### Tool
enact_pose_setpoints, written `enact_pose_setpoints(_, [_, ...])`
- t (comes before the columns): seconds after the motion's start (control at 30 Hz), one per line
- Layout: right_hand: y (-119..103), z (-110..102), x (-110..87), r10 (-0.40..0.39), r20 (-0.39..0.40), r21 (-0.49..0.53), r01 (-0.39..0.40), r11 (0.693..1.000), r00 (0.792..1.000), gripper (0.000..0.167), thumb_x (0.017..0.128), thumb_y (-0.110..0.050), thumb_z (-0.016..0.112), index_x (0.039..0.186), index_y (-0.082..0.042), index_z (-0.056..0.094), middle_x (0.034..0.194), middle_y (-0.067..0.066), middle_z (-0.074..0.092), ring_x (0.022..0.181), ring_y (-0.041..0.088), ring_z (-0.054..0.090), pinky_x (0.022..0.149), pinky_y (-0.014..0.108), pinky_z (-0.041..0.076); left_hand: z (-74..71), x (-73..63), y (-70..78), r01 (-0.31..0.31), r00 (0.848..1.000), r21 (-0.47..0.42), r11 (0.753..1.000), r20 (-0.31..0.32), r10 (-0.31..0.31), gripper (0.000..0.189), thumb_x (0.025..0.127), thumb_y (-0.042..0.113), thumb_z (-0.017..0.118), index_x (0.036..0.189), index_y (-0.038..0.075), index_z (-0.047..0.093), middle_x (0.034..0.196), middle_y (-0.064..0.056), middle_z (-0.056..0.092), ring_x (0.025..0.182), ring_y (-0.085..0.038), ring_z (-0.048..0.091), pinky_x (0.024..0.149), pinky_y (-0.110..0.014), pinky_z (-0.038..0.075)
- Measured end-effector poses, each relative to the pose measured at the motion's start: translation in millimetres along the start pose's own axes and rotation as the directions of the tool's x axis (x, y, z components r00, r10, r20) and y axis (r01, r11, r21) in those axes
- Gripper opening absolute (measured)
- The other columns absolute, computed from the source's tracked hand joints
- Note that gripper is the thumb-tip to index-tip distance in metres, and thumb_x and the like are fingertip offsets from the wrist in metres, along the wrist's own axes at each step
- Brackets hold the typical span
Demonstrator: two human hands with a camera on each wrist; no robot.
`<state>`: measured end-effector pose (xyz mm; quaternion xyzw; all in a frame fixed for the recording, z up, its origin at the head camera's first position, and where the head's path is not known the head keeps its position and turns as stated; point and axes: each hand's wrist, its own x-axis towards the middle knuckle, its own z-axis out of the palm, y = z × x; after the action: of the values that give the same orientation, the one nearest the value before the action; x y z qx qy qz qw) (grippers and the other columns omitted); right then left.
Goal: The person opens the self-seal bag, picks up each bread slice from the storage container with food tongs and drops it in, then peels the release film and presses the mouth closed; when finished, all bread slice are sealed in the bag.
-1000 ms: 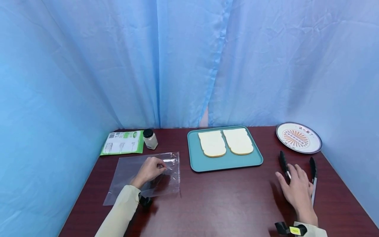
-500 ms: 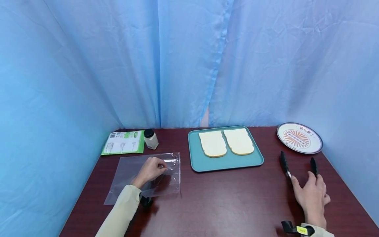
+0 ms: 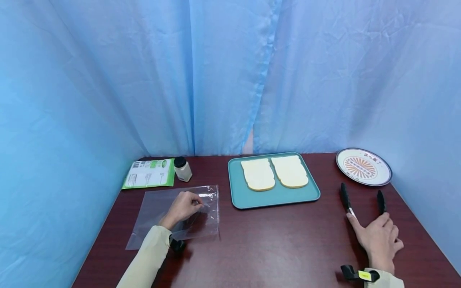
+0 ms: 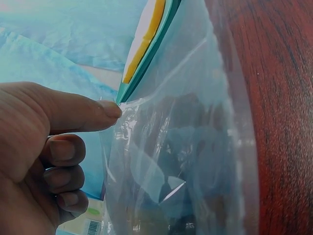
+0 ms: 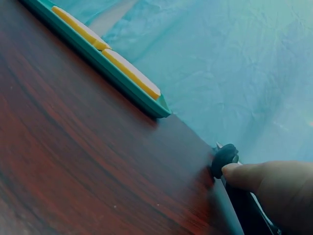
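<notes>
My left hand (image 3: 183, 206) pinches the upper layer of a clear plastic bag (image 3: 153, 208) between thumb and forefinger. In the left wrist view the bag's film (image 4: 215, 147) stands raised beside the thumb (image 4: 98, 115), the other fingers curled in below. At the right of the table, my right hand (image 3: 378, 239) is on a pair of black-tipped tongs (image 3: 344, 194), its thumb along the left arm and its fingers at the right arm. The tongs' arms are spread apart and point away from me. In the right wrist view the thumb (image 5: 259, 181) presses against one tong arm; the fingers are hidden there.
A teal tray (image 3: 281, 199) bears two bread slices (image 3: 258, 175) at the back middle. Behind the tongs lies a patterned plate (image 3: 379, 178). A black-lidded jar (image 3: 183, 170) and a green-white packet (image 3: 149, 173) stand back left. Blue curtains (image 3: 230, 80) border the table (image 3: 273, 248).
My right hand has shifted right and settled over the tongs, thumb on one arm and fingers at the other. The left hand has kept its pinch on the bag in place.
</notes>
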<state>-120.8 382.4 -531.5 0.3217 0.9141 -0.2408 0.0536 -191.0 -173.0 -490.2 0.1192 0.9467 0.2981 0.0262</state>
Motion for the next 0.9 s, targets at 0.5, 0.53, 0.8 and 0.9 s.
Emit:
enact_pose_setpoints(0.5, [-4.4,2.6,-5.0,0.01,-0.051,-0.081,-0.014,0.997,0.999,0.132,0.083,-0.085,0.043,0.152,0.016,-0.008,0.148,0.048,0.018,0.134,0.061,0.022,0.103,0.073,0.025,0.2,-1.3,-3.4,-0.013,1.0,-0.005,1.0,0.003,0.013,0.007,0.085,0.008,0.076,0.079,0.01,0.078,0.069,0.001,0.069,0.053,-0.008,0.049,0.054,-0.023,0.04])
enact_pose_setpoints(0.53, [-4.7,2.6,-5.1,0.009,-0.054,-0.08,-0.013,0.997,0.999,0.132,0.083,-0.084,0.044,0.152,0.016,-0.007,0.148,0.048,0.019,0.134,0.061,0.022,0.103,0.073,0.025,0.6,-1.3,-3.7,-0.012,1.0,-0.005,1.0,0.003,0.012,0.007,0.085,0.008,0.076,0.079,0.01,0.078,0.069,0.001,0.069,0.054,-0.008,0.049,0.054,-0.023,0.04])
enact_pose_setpoints(0.8, [-4.3,3.0,-5.8,0.041,-0.049,-0.097,-0.046,0.994,0.998,0.136,0.08,-0.089,0.042,0.152,0.015,-0.005,0.147,0.047,0.021,0.132,0.064,0.024,0.101,0.073,0.027,0.2,-1.3,-2.9,-0.014,1.0,-0.006,1.0,0.001,0.014,0.008,0.085,0.008,0.076,0.078,0.011,0.078,0.068,0.002,0.068,0.053,-0.008,0.049,0.055,-0.024,0.041])
enact_pose_setpoints(0.9, [-3.8,4.0,-5.8,0.051,-0.036,-0.116,-0.054,0.992,0.998,0.137,0.079,-0.091,0.038,0.152,0.015,-0.009,0.147,0.047,0.018,0.131,0.064,0.023,0.101,0.073,0.026,-0.2,-1.3,-2.8,-0.019,1.0,-0.006,1.0,0.001,0.019,0.008,0.086,0.009,0.076,0.078,0.011,0.078,0.068,0.002,0.068,0.053,-0.008,0.049,0.056,-0.024,0.041])
